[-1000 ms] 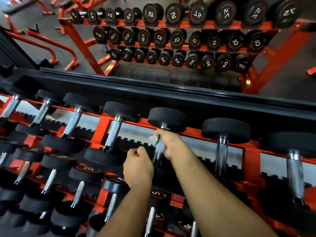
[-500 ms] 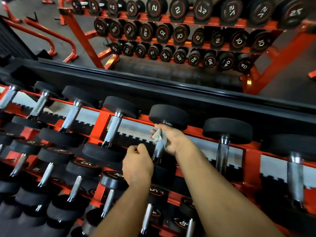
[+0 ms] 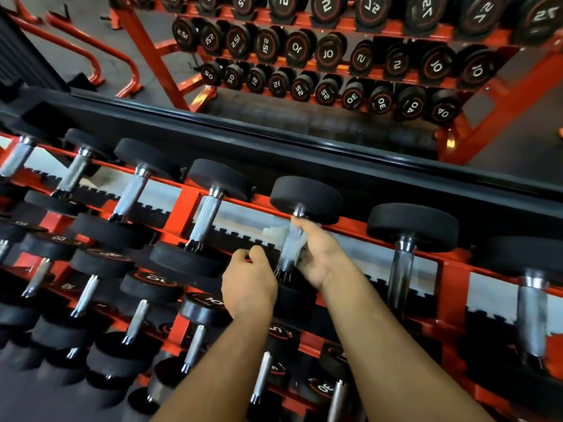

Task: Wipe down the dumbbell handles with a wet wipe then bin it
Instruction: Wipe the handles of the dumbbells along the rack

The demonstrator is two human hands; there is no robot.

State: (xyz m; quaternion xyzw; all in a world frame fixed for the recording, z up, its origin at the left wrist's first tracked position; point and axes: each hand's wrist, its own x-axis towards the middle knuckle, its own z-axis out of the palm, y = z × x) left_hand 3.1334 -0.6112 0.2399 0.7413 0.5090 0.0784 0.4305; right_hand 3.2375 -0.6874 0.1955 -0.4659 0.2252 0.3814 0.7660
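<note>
A: Currently we log the right hand (image 3: 316, 257) curled round the dumbbell handle (image 3: 288, 251) on the top tier of the orange rack (image 3: 179, 214), with the wet wipe (image 3: 275, 234) pinched against the knurled steel; a corner of it sticks out on the left side.

B: And the left hand (image 3: 248, 284)?

A: Loosely curled just beside the handle's lower end, near the front head. We cannot tell whether it grips anything.

B: Risks?

A: We judge that the loose corner could snag on the knurling and tear, or the wipe could slip out and fall between the tiers. The underside of the handle may get missed.

B: Change against half a second ago?

A: The wipe sat bunched at the handle's upper end; now the right hand has slid lower and more wipe trails out. The left hand has barely shifted. No bin in view.
</note>
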